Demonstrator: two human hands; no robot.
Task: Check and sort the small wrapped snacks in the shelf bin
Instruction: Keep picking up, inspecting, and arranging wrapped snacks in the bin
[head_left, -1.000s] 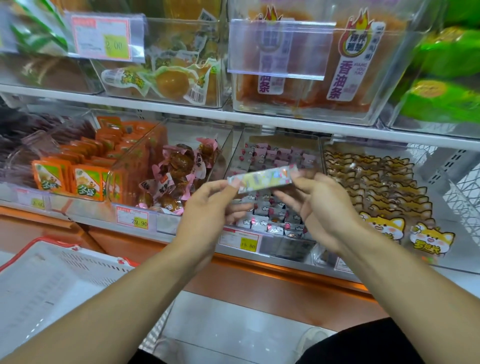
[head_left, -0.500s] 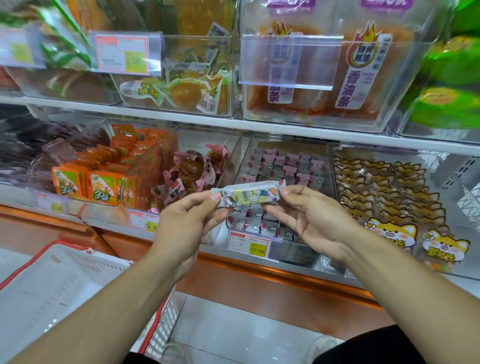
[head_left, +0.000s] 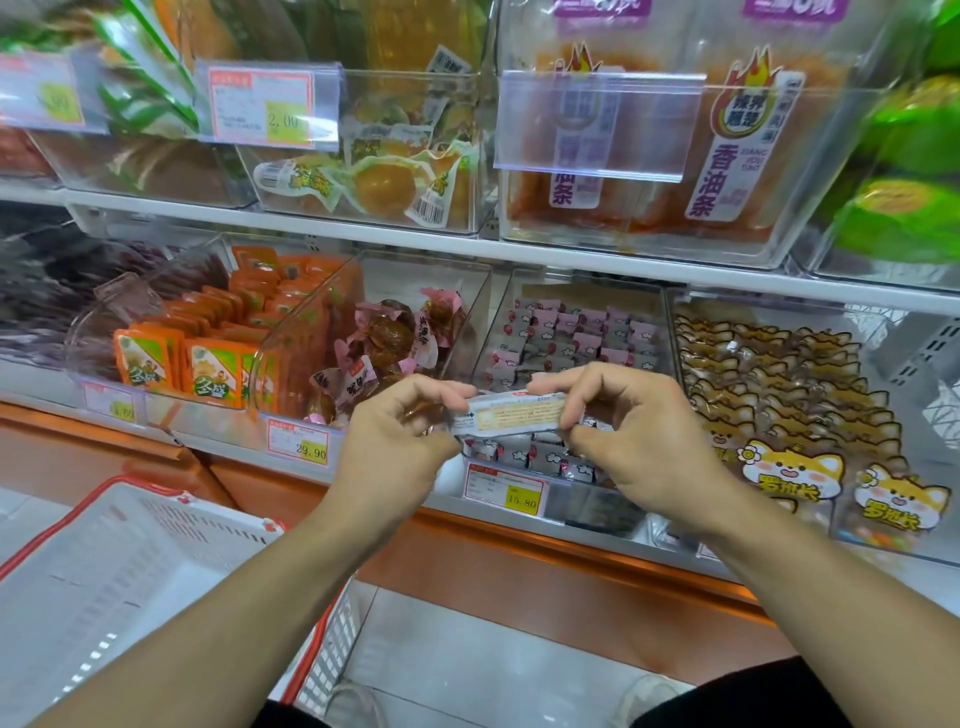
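Observation:
A small oblong wrapped snack (head_left: 511, 420), silver with a pale yellow printed panel facing me, is held level in front of the lower shelf. My left hand (head_left: 400, 441) pinches its left end and my right hand (head_left: 631, 434) pinches its right end. Right behind it stands a clear shelf bin (head_left: 670, 332) filled with several small grey and pink wrapped snacks (head_left: 582, 338).
Neighbouring clear bins hold orange packets (head_left: 208, 358), pink-wrapped brown snacks (head_left: 387, 338) and cat-print packets (head_left: 789, 415). Price tags (head_left: 506, 488) hang on the shelf edge. A white basket with a red rim (head_left: 130, 571) sits at lower left. An upper shelf carries larger bins.
The snack has been turned over between my fingers, from its colourful front to the pale printed back, and both hands have sunk a little lower in front of the bin.

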